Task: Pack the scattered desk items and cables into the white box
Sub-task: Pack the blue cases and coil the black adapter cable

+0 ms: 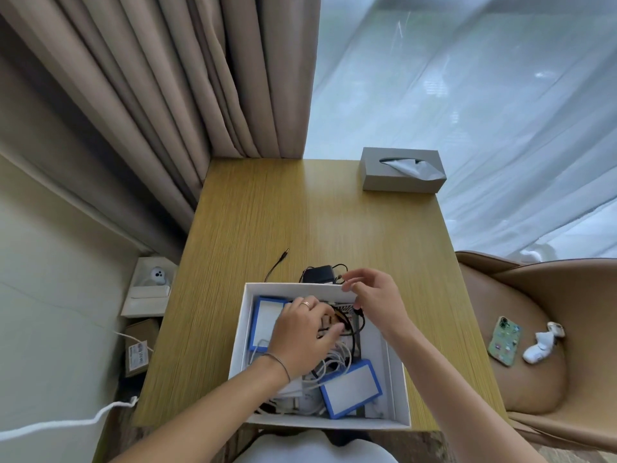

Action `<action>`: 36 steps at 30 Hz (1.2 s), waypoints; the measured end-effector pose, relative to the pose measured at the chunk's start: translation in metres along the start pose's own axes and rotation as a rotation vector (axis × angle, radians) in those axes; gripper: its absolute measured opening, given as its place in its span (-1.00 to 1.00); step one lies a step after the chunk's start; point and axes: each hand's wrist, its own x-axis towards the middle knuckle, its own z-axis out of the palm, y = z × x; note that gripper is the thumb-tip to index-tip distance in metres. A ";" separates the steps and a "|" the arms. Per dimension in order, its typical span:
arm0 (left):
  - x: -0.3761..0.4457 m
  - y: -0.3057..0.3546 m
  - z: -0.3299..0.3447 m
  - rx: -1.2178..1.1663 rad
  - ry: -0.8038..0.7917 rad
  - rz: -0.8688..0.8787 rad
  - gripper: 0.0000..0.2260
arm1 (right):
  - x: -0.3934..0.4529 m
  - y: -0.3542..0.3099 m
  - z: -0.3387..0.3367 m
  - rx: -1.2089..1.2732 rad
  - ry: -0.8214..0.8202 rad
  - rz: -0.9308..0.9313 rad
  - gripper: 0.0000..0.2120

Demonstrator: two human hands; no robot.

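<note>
Head view: left hand [302, 335] presses contents in white box [293, 289], right hand [370, 292] pinches black cable [359, 324]; coil w/ adapter [317, 274], feed slack inside.

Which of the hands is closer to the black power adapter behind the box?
Right. The right hand hovers at the white box far rim, just beside the black power adapter. The left hand is lower, inside the box among the cables.
</note>
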 end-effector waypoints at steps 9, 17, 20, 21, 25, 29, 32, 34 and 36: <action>0.067 -0.042 -0.042 -0.046 0.034 -0.198 -0.86 | 0.071 -0.024 0.024 -0.471 -0.101 -0.115 -0.74; 0.110 -0.063 -0.035 -0.035 -0.337 -0.467 -0.81 | 0.128 -0.006 0.057 -1.198 -0.403 -0.208 -0.71; 0.114 -0.066 -0.033 -0.044 -0.335 -0.468 -0.81 | 0.135 -0.002 0.062 -1.383 -0.433 -0.280 -0.76; 0.115 -0.067 -0.033 -0.047 -0.328 -0.468 -0.81 | 0.136 -0.001 0.062 -1.437 -0.448 -0.293 -0.76; 0.115 -0.069 -0.035 -0.105 -0.273 -0.491 -0.84 | 0.137 -0.004 0.063 -1.536 -0.486 -0.352 -0.80; 0.114 -0.065 -0.046 -0.216 -0.071 -0.465 -0.85 | 0.131 -0.017 0.053 -1.375 -0.440 -0.346 -0.80; 0.111 -0.062 -0.058 -0.346 0.097 -0.425 -0.81 | 0.119 -0.035 0.035 -1.124 -0.404 -0.330 -0.77; 0.107 -0.061 -0.067 -0.430 0.171 -0.428 -0.80 | 0.106 -0.050 0.020 -0.930 -0.394 -0.303 -0.70; 0.103 -0.058 -0.077 -0.511 0.194 -0.442 -0.80 | 0.090 -0.065 0.005 -0.731 -0.371 -0.268 -0.60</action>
